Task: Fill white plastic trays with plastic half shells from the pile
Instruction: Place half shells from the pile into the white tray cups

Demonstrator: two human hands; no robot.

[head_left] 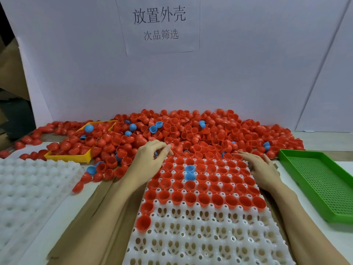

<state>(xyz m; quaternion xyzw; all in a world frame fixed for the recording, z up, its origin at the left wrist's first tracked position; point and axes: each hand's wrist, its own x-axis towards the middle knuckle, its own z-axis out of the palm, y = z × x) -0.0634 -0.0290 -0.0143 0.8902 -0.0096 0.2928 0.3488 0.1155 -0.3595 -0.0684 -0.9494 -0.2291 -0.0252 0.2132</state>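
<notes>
tray (pixel 200 236) lengthwise toward pile (pixel 191 129)

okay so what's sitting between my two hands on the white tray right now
In the head view, between the left hand and the right hand, the white tray holds rows of red shells, open side up, and two blue shells.

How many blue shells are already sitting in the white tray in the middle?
2: two blue plastic half shells, one directly behind the other, touching, in the white plastic tray, surrounded by red ones. Hands may hide others.
</notes>
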